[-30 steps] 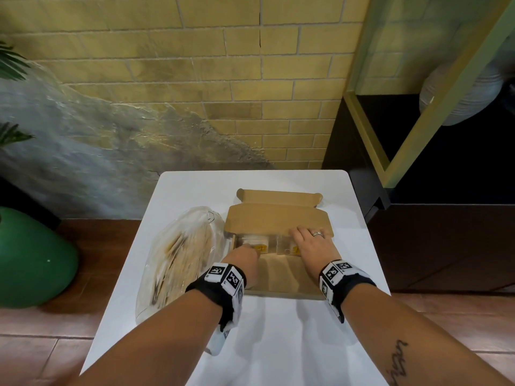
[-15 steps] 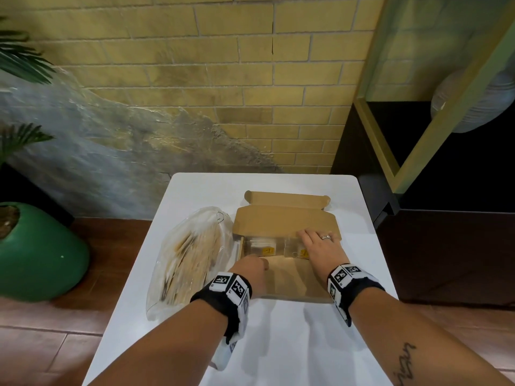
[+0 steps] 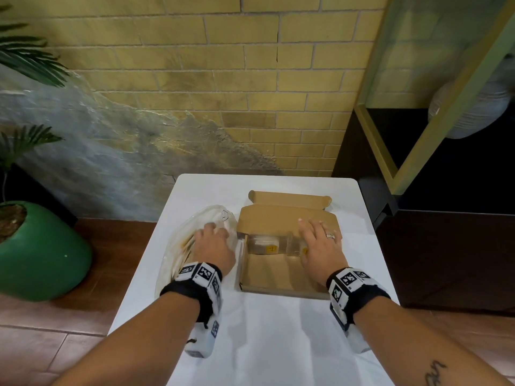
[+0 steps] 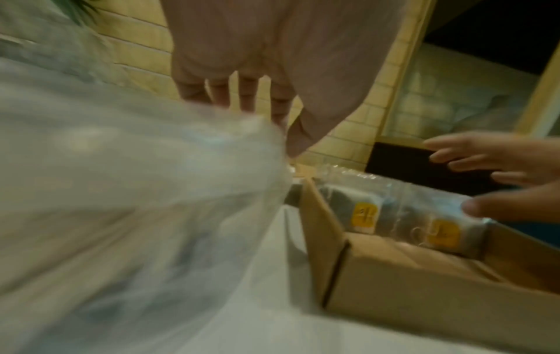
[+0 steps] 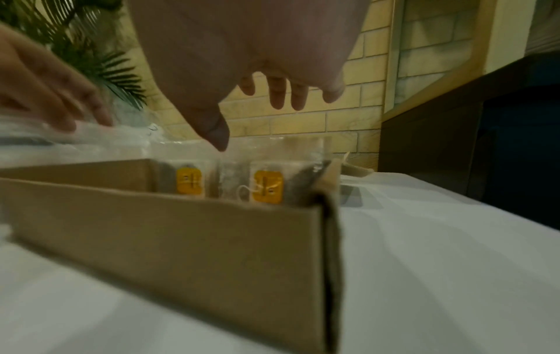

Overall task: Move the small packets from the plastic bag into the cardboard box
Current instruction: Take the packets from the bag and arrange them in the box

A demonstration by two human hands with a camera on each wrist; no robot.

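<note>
A: Where are the packets rn?

B: Two clear packets (image 3: 263,245) w/ yellow labels stand upright along the far wall of the cardboard box (image 3: 278,277), under the lid flap at 12 o'clock. The rest are in the plastic bag (image 3: 181,246), lying on the desk (image 3: 278,344) just beside the box, at its 9 o'clock.

A: Hands?

B: Left hand (image 3: 213,246) is over the bag, fingers (image 4: 248,95) spread and relaxed, grasping nothing; whether they press the film I can't tell, wrist view's blurred. Right hand (image 3: 317,243) is over the box's right end, fingers (image 5: 277,93) loose and released, thumb tip near the top edge of the right packet. Not holding anything.

A: How'll they handle?

B: Prob. very light, thin, floppy. Look like tea bags in crinkly clear sleeves, w/ string visible in the right wrist view. Film's likely slick, so a flat pinch, thumb vs. fingertips, on the sealed top edge should be best; squeezing the middle could crush the contents.

A: And the bag?

B: Soft, shapeless, no stiffness. It'll slide and collapse, so I'd pin it w/ one hand and reach in thru the mouth, which I think faces 12 o'clock. Several packets could prob. come out per grab.
</note>
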